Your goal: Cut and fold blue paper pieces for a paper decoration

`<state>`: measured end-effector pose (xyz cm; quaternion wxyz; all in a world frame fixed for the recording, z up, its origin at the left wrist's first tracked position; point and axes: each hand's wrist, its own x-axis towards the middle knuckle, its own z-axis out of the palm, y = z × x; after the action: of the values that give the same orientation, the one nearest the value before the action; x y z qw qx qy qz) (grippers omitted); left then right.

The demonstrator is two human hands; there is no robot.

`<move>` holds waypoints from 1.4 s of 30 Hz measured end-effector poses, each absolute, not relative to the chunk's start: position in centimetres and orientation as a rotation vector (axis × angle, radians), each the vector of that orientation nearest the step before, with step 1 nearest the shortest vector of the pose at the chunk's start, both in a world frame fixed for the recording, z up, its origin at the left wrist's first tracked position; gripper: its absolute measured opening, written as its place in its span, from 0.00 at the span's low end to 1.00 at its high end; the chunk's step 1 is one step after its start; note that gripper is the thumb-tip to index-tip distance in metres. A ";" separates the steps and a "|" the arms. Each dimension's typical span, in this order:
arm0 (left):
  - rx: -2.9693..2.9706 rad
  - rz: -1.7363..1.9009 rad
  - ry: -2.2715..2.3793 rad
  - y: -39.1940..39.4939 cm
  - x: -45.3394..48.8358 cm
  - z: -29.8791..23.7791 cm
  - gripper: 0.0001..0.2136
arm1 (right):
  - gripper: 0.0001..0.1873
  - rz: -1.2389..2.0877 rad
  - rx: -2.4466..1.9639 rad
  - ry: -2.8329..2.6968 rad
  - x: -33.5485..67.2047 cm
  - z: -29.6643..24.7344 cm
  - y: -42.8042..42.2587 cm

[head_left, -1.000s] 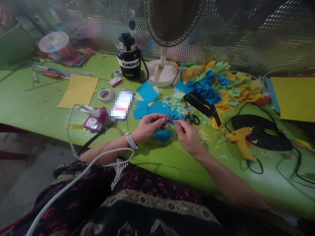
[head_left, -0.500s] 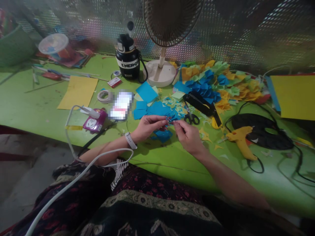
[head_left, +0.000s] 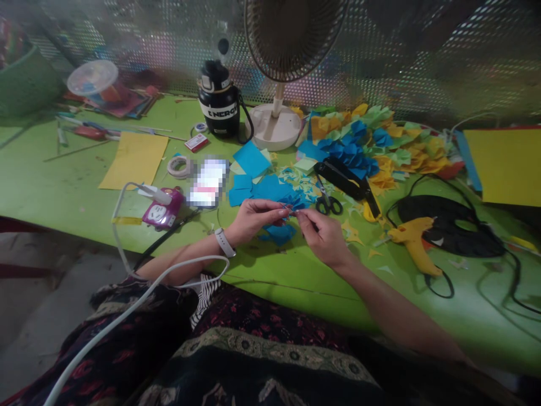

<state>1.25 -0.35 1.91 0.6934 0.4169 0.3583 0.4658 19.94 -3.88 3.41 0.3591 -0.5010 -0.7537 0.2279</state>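
Observation:
In the middle of the green table, my left hand (head_left: 258, 219) and my right hand (head_left: 320, 232) meet at the fingertips. Both are closed in a pinch on what looks like a small piece of blue paper, mostly covered by the fingers. Just beyond lie blue paper pieces (head_left: 270, 187), with green and blue paper scraps (head_left: 296, 179) beside them. More blue paper (head_left: 279, 233) rests on the table below the fingertips. Black-handled scissors (head_left: 328, 204) lie past my right hand, close to a black stapler (head_left: 343, 179).
Folded paper pieces (head_left: 359, 144) are heaped at the back, beside a fan (head_left: 276, 127) and black bottle (head_left: 218, 104). Left are a phone (head_left: 208, 183), tape roll (head_left: 179, 166) and pink power socket (head_left: 163, 208) with a white cable. Right is a yellow glue gun (head_left: 416, 242).
The fingertips have come slightly closer together, and my right fingers have tilted a little. Less of the piece between them shows now. The things on the table have stayed put.

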 end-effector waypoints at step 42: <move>0.975 1.015 0.777 -0.6 1.3 2.4 0.15 | 0.19 0.585 -1.198 -2.040 20.0 2.9 -3.6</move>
<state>1.32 -0.60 2.36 0.6939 0.4367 0.3480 0.4548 20.00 -3.61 2.94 0.3452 -0.4615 -0.7856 0.2251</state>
